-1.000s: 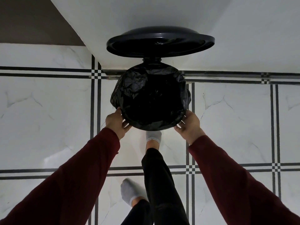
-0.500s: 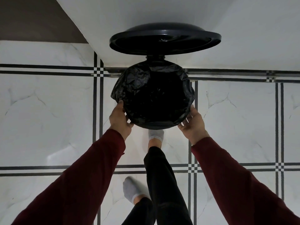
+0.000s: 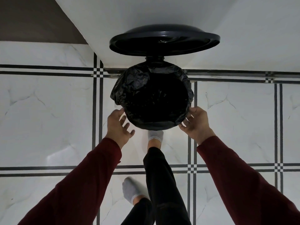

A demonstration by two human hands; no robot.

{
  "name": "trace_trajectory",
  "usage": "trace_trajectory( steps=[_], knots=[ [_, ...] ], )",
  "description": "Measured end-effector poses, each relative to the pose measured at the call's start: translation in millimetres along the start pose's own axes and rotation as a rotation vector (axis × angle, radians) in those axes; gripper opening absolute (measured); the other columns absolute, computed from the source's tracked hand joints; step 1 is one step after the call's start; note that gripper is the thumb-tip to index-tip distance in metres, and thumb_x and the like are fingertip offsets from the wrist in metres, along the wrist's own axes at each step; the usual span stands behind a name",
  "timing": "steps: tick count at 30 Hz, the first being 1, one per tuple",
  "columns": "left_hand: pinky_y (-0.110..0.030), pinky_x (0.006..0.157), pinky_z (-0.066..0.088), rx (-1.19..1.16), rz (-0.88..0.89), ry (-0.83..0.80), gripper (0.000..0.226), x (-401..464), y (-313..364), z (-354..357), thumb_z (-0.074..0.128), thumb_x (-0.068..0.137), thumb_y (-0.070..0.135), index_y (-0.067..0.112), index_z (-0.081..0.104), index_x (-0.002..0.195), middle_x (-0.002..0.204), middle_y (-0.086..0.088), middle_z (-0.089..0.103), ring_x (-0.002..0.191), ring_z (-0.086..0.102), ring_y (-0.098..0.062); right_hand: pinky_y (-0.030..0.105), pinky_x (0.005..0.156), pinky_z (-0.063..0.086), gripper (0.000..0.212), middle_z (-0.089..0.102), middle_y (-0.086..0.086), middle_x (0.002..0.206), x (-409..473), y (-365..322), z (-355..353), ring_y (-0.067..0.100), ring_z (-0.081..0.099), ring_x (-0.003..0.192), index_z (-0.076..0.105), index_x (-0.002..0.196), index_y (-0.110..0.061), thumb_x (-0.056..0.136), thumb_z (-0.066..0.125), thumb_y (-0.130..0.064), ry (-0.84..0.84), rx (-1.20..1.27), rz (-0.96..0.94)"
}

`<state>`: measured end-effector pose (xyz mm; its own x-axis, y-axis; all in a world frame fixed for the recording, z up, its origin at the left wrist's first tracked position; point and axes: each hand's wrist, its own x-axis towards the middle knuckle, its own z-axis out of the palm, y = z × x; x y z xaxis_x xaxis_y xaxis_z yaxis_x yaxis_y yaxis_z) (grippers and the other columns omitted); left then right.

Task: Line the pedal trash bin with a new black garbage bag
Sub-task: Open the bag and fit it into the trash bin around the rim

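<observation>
A round pedal bin stands on the floor against the wall, its black lid [image 3: 164,41] raised upright. A black garbage bag [image 3: 134,82] lines the bin's mouth and is folded over the rim, hiding the bin body. My left hand [image 3: 118,125] is off the near left side of the bag, fingers spread, holding nothing. My right hand [image 3: 196,122] is at the bag's near right edge, fingers touching the plastic. A grey-socked foot [image 3: 155,135] sits just under the bin's front, where the pedal is hidden.
White marble floor tiles [image 3: 48,119] with black line borders surround the bin. A white wall [image 3: 162,12] rises behind it. My other socked foot [image 3: 130,190] stands further back on the floor.
My left hand has come off the bag's rim and opened. My right hand has loosened to a light touch at the edge. The view has shifted slightly.
</observation>
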<state>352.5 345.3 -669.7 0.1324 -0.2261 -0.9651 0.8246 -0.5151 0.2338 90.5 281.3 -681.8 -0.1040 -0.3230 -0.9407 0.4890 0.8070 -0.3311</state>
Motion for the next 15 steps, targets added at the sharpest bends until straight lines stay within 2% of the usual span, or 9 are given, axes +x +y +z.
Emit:
trace_trajectory(
  steps=[2, 5, 8, 11, 13, 15],
  knots=[
    [-0.062, 0.107, 0.041, 0.029, -0.052, 0.025, 0.034, -2, -8, -1, 0.062, 0.09, 0.034, 0.028, 0.071, 0.122, 0.132, -0.001, 0.056, 0.125, 0.05, -0.026, 0.039, 0.086, 0.057, 0.021, 0.072, -0.003, 0.088, -1, 6, -2, 0.02, 0.069, 0.096, 0.068, 0.099, -0.019, 0.088, 0.051, -0.013, -0.012, 0.016, -0.029],
    [-0.052, 0.089, 0.054, -0.048, -0.072, -0.042, 0.031, -1, -17, 0, 0.059, 0.098, 0.033, 0.026, 0.069, 0.127, 0.125, -0.005, 0.066, 0.113, 0.066, -0.027, 0.039, 0.084, 0.057, 0.027, 0.074, -0.002, 0.099, -1, 13, -2, 0.019, 0.071, 0.101, 0.07, 0.106, -0.019, 0.094, 0.048, -0.01, 0.009, 0.053, -0.055],
    [-0.044, 0.079, 0.055, -0.091, -0.019, 0.021, 0.031, 7, -16, 7, 0.053, 0.104, 0.029, 0.02, 0.066, 0.13, 0.123, -0.005, 0.07, 0.107, 0.069, -0.024, 0.033, 0.078, 0.06, 0.025, 0.076, -0.003, 0.097, 0, 19, 0, 0.014, 0.073, 0.094, 0.073, 0.111, -0.017, 0.1, 0.051, -0.012, 0.008, 0.067, -0.076],
    [-0.044, 0.087, 0.058, -0.203, -0.005, 0.031, 0.036, 16, -11, 14, 0.042, 0.109, 0.034, 0.012, 0.067, 0.122, 0.122, -0.01, 0.071, 0.11, 0.069, -0.027, 0.027, 0.071, 0.061, 0.03, 0.074, -0.003, 0.095, 6, 20, 0, 0.013, 0.07, 0.088, 0.075, 0.121, -0.014, 0.102, 0.052, -0.01, 0.025, 0.02, -0.086],
    [-0.047, 0.104, 0.054, -0.27, -0.002, 0.006, 0.042, 20, -10, 15, 0.035, 0.111, 0.037, 0.009, 0.066, 0.117, 0.12, -0.014, 0.071, 0.113, 0.068, -0.03, 0.029, 0.075, 0.064, 0.031, 0.074, 0.003, 0.108, 12, 21, 1, 0.019, 0.07, 0.102, 0.073, 0.126, -0.01, 0.101, 0.056, -0.008, 0.036, 0.033, -0.069],
    [-0.047, 0.113, 0.048, -0.31, 0.011, -0.009, 0.043, 20, -11, 14, 0.032, 0.112, 0.038, 0.008, 0.064, 0.112, 0.122, -0.016, 0.07, 0.112, 0.068, -0.031, 0.031, 0.082, 0.065, 0.027, 0.073, 0.007, 0.121, 15, 22, 1, 0.023, 0.069, 0.113, 0.073, 0.125, -0.009, 0.1, 0.061, -0.009, 0.034, 0.034, -0.047]
  ],
)
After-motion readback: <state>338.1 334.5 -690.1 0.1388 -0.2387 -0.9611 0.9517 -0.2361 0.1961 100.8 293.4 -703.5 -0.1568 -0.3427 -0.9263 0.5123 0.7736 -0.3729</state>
